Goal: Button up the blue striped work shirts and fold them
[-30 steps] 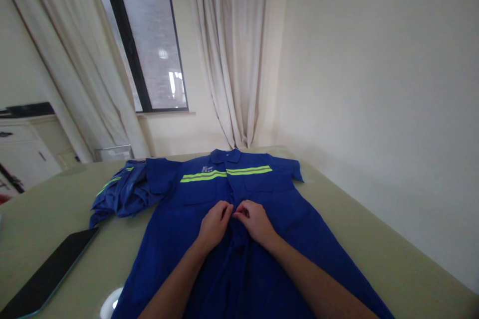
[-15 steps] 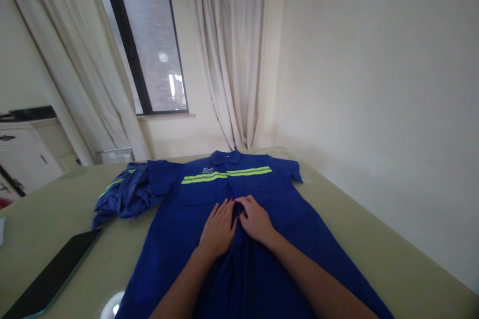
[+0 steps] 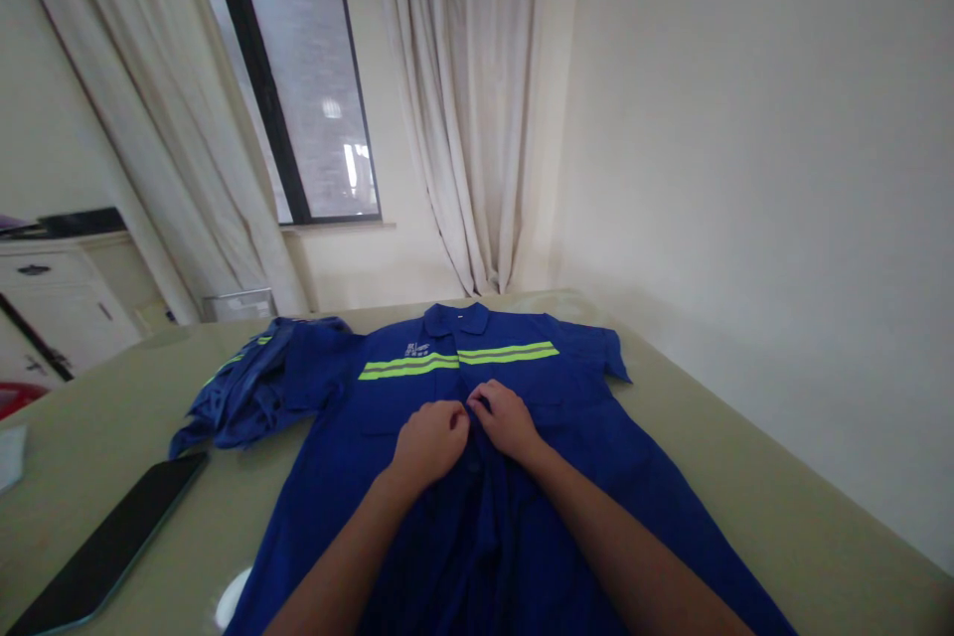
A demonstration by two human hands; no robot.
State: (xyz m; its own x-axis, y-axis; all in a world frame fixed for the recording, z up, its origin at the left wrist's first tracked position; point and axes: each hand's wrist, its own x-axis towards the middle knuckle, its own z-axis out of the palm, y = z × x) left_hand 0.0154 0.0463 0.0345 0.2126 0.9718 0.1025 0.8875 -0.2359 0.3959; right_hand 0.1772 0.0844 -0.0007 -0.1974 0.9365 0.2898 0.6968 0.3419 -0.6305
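Note:
A blue short-sleeved work shirt (image 3: 402, 397) lies spread front side up, its collar at the far end. A yellow-green and grey reflective band (image 3: 508, 354) crosses its chest, with pale printing on the left side. My left hand (image 3: 430, 439) is closed on the front opening below the band, fingers curled. Close beside it, my right hand (image 3: 504, 417) pinches the cloth at the same opening. The fingertips nearly meet, and what lies between them is too small to make out. Cloth bunches into folds under my wrists.
A crumpled blue garment (image 3: 253, 388) with reflective strips lies at the shirt's left sleeve. A dark flat panel (image 3: 111, 542) and a white round object (image 3: 233, 598) are on the pale green table (image 3: 715, 427). A wall (image 3: 760, 169) borders the right side.
My left hand's fingers have curled from stretched out into a closed grip. My right hand stays at the opening, pinching. The view has shifted slightly.

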